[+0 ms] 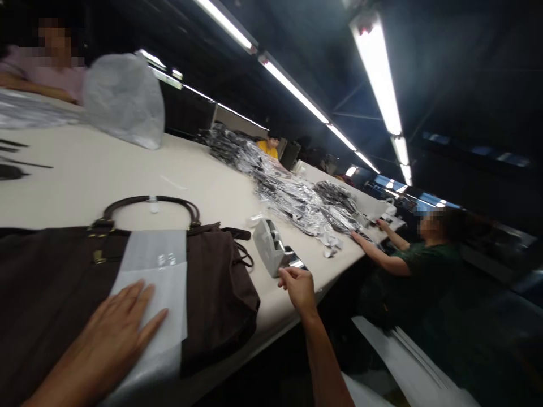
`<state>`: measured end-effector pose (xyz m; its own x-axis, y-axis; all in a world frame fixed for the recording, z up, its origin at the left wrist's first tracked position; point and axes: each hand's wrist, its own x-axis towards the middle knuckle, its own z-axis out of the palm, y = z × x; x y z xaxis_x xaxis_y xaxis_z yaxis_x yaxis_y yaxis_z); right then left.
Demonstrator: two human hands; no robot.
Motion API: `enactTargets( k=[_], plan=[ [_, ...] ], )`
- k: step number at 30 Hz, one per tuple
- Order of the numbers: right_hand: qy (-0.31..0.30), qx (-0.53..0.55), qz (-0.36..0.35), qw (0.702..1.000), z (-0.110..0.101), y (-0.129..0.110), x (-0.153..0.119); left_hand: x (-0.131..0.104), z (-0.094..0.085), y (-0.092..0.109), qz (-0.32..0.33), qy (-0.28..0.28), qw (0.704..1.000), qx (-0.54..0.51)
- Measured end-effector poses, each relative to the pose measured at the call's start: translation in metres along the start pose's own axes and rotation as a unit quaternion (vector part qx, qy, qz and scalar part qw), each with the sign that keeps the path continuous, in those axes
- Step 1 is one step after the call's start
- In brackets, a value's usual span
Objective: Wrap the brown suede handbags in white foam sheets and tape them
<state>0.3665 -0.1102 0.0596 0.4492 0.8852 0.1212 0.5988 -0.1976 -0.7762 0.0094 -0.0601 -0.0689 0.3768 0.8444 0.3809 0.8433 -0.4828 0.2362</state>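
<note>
Left hand: (123, 319) is lying flat, fingers a bit spread, thumb out to the side; is resting on white sheet (172, 294) over brown bag (220, 294), not gripping.
Right hand: (299, 288) is hanging right of bag, well apart from left hand; thumb and fingertips are closing together in a pinch at near end of tape dispenser (267, 249); cannot tell if tape is sitting between them.
Brown bag: is lying on pale table (220, 181) at near edge, running out of view on one side.
White sheet: is covering a band of bag's front, top to bottom; shiny patches are showing near its upper part.
Bag handle: (127, 202) is arching up from bag's top; white tag (153, 207) is hanging at its middle.
Tape dispenser: grey, is standing just right of bag, on table.
White panels: (407, 356) are leaning low, right of bag, off table.
Dark tools: (12, 172) are lying beyond bag's left part, blurred, kind unclear.
Co-worker in green: (428, 277) is standing far right of bag, arms reaching over table.
Plastic-wrapped pile: (292, 195) is lying beyond bag, to its right; shiny, contents unclear.
Cloudy plastic bundle: (123, 99) is standing behind bag, toward its left.
Co-worker in pink: (63, 76) is sitting or standing behind that, cannot tell which.
Co-worker in yellow: (268, 148) is showing farther behind bag, past pile.
Ceiling lights: (379, 73) are glowing high beyond bag.
</note>
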Motion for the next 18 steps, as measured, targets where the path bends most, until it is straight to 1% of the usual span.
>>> enactTargets(
  k=[1,2,3,5,7,8,10,11,13,15,18],
  plan=[
    [-0.038,0.09,-0.023,0.995,0.009,-0.018,-0.007,0.001,-0.006,0.007,-0.019,-0.033,0.999,0.011],
    [-0.087,0.17,-0.037,0.981,0.022,-0.039,-0.014,0.002,-0.012,0.015,-0.059,-0.04,0.997,0.019],
    [-0.14,0.227,-0.04,0.963,0.037,-0.061,-0.021,0.004,-0.018,0.021,-0.084,-0.044,0.995,0.024],
    [-0.23,0.292,-0.012,0.928,0.078,-0.103,-0.033,0.007,-0.026,0.031,-0.111,-0.05,0.992,0.021],
    [-0.28,0.317,0.043,0.905,0.124,-0.137,-0.037,0.008,-0.031,0.036,-0.119,-0.055,0.991,0.011],
    [-0.293,0.32,0.07,0.898,0.147,-0.149,-0.036,0.009,-0.034,0.038,-0.12,-0.056,0.991,0.006],
    [-0.297,0.312,0.111,0.896,0.186,-0.165,-0.031,0.009,-0.04,0.04,-0.117,-0.066,0.991,-0.001],
    [-0.294,0.302,0.13,0.897,0.201,-0.169,-0.028,0.009,-0.043,0.041,-0.117,-0.074,0.99,-0.002],
    [-0.288,0.277,0.16,0.903,0.224,-0.172,-0.021,0.01,-0.049,0.043,-0.12,-0.085,0.989,-0.001],
    [-0.291,0.25,0.178,0.906,0.235,-0.173,-0.017,0.01,-0.052,0.045,-0.126,-0.092,0.988,-0.002],
    [-0.317,0.209,0.183,0.907,0.242,-0.173,-0.012,0.01,-0.05,0.045,-0.13,-0.096,0.987,-0.011]
  ],
)
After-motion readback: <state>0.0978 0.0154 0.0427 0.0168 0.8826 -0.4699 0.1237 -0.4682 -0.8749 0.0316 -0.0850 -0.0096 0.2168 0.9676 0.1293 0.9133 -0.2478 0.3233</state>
